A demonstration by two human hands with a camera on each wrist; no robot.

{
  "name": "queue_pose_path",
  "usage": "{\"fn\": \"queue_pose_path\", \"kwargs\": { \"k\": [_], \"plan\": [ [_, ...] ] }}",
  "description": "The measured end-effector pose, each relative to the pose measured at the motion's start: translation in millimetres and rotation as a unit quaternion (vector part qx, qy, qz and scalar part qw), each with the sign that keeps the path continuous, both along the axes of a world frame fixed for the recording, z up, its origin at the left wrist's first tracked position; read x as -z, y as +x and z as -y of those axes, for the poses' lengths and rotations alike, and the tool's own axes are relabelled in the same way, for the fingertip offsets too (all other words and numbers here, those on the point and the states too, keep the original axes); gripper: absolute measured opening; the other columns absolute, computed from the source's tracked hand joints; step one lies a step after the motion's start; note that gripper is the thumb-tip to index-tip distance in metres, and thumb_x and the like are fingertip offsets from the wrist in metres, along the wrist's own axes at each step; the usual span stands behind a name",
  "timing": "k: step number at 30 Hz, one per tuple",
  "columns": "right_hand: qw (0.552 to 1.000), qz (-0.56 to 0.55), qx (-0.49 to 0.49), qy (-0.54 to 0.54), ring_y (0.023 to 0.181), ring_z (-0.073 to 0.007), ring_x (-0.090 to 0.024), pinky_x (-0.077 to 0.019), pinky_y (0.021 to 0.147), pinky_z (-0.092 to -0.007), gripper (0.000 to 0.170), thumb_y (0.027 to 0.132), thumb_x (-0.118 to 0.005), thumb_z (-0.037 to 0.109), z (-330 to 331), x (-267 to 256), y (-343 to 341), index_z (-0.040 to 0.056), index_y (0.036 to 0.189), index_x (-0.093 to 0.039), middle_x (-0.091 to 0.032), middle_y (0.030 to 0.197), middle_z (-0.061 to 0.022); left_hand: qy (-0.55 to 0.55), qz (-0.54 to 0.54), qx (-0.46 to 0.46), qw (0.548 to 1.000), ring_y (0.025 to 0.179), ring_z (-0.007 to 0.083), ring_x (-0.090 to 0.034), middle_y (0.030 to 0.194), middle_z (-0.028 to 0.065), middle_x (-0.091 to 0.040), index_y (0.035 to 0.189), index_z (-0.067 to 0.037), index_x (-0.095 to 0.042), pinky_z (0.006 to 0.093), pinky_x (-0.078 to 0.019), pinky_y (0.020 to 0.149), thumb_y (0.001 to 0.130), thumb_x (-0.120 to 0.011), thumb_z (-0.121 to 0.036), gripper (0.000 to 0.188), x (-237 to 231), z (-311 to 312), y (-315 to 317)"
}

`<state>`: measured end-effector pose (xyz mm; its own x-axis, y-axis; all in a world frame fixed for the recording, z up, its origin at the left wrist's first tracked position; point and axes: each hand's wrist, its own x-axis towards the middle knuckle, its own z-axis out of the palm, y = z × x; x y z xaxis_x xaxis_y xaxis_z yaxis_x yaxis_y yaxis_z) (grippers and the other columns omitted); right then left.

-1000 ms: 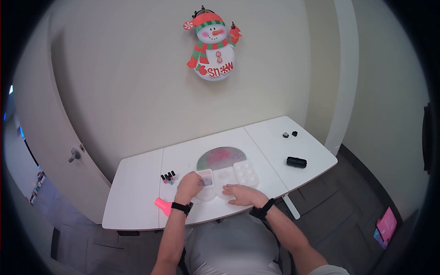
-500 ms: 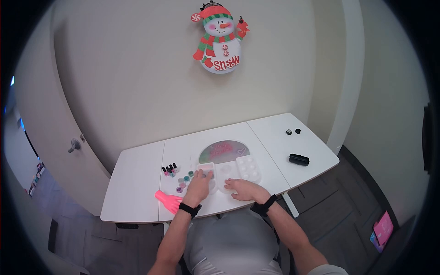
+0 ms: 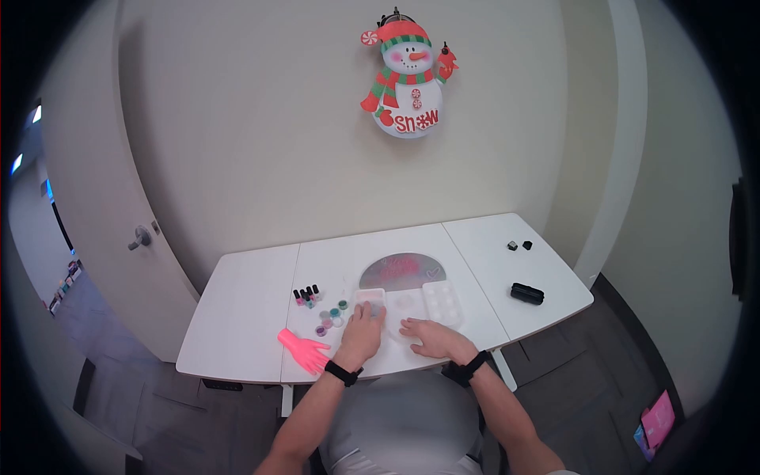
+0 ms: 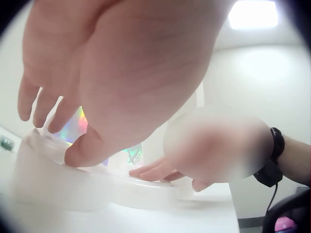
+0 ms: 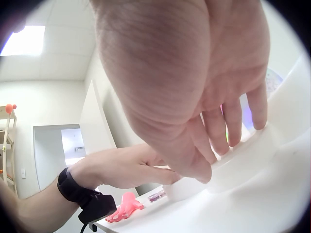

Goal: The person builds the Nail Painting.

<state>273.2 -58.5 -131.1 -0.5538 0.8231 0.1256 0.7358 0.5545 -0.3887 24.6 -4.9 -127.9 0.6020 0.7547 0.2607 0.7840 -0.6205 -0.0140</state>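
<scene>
A white case (image 3: 405,305) with moulded compartments lies on the table, its half-round shiny lid (image 3: 392,269) with pink lettering standing behind it. My left hand (image 3: 362,331) reaches over the case's left compartment, fingertips inside; in the left wrist view its thumb lies along the rim and the other fingers hang over the wall. Beyond them shows a rainbow-coloured surface (image 4: 75,128). My right hand (image 3: 431,339) rests its loosely extended fingers on the case's near edge, as the right wrist view shows too. Nothing is gripped in either hand. The left fingertips are partly hidden in the head view.
Left of the case are several small glitter pots (image 3: 336,313), several black-capped nail polish bottles (image 3: 306,295) and a pink model hand (image 3: 303,351). A black case (image 3: 527,294) and two small dark pieces (image 3: 513,246) lie at the right. A snowman sign (image 3: 412,83) hangs on the wall.
My left hand has moved right, from the compartment's left edge to over it, uncovering the glitter pots and pink model hand. My right hand stays at the case; the head view has shifted.
</scene>
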Motion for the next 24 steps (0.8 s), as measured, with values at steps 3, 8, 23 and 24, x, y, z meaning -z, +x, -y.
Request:
{"fn": "queue_pose_path", "kwargs": {
  "k": [3, 8, 23, 24],
  "plan": [
    [1.000, 0.002, 0.002, 0.006, 0.154, -0.0382, -0.046, -0.0406, 0.127, -0.0428, 0.060, 0.091, -0.069, 0.014, -1.4, 3.8, 1.2, -0.0041, 0.148, -0.061, -0.052, 0.163, -0.0246, -0.008, -0.004, 0.007, 1.000, 0.145, 0.0553, -0.049, 0.159, 0.0389, -0.045, 0.161, -0.006, -0.047, 0.0532, -0.0467, 0.118, 0.103, -0.063, -0.017, 0.062, 4.2, -6.2, -3.7],
    [1.000, -0.008, -0.006, 0.012, 0.153, -0.0411, -0.047, -0.0405, 0.126, -0.0442, 0.060, 0.092, -0.068, 0.018, -3.0, 3.2, 0.9, -0.0053, 0.146, -0.063, -0.052, 0.161, -0.0285, -0.029, 0.035, -0.016, 0.999, 0.151, 0.0550, -0.042, 0.163, 0.0371, -0.042, 0.163, -0.008, -0.045, 0.0601, -0.0447, 0.118, 0.103, -0.071, -0.032, 0.070, 2.2, 9.1, 0.9],
    [1.000, -0.008, 0.001, 0.008, 0.156, -0.0377, -0.044, -0.0370, 0.129, -0.0418, 0.060, 0.097, -0.069, 0.024, 0.9, 3.4, 2.5, -0.0037, 0.150, -0.061, -0.051, 0.164, -0.0251, -0.026, 0.022, -0.026, 0.999, 0.155, 0.0537, -0.037, 0.168, 0.0345, -0.036, 0.167, -0.012, -0.041, 0.0638, -0.0413, 0.119, 0.092, -0.084, -0.036, 0.090, 6.8, 9.4, 3.0],
    [1.000, -0.008, -0.002, 0.010, 0.156, -0.0376, -0.045, -0.0371, 0.129, -0.0418, 0.059, 0.097, -0.069, 0.023, 1.3, 2.0, 3.1, -0.0035, 0.150, -0.061, -0.051, 0.164, -0.0249, -0.005, 0.001, -0.023, 1.000, 0.154, 0.0536, -0.037, 0.168, 0.0342, -0.036, 0.167, -0.013, -0.040, 0.0635, -0.0410, 0.119, 0.092, -0.084, -0.036, 0.090, 8.3, 8.2, 3.2]
  ]
}}
